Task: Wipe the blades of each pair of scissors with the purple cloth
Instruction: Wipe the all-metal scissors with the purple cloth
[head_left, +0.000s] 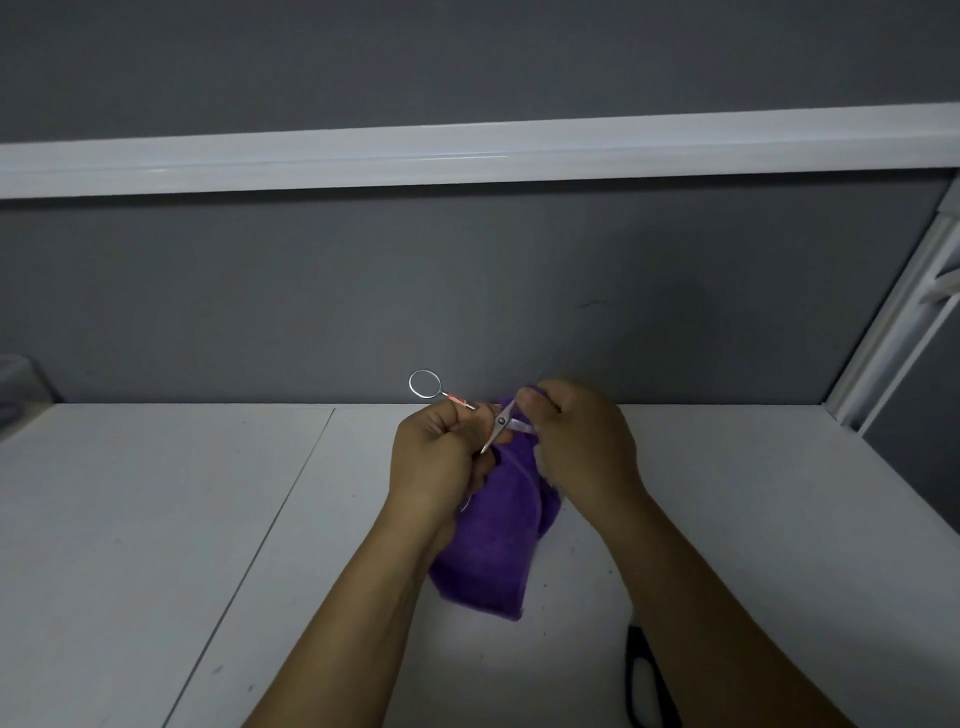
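The left hand (441, 447) grips the opened small silver scissors (500, 422), their axis running left to right. The right hand (582, 436), touching, pinches the purple cloth (493, 545) round the rightward blade.

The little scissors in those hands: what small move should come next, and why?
Probably draw the purple cloth outward along the blade toward its tip. The left hand grips the little scissors by the handle, blades spread open, and the right hand seems to pinch the cloth round one blade. The other blade is bare, so it likely comes after.
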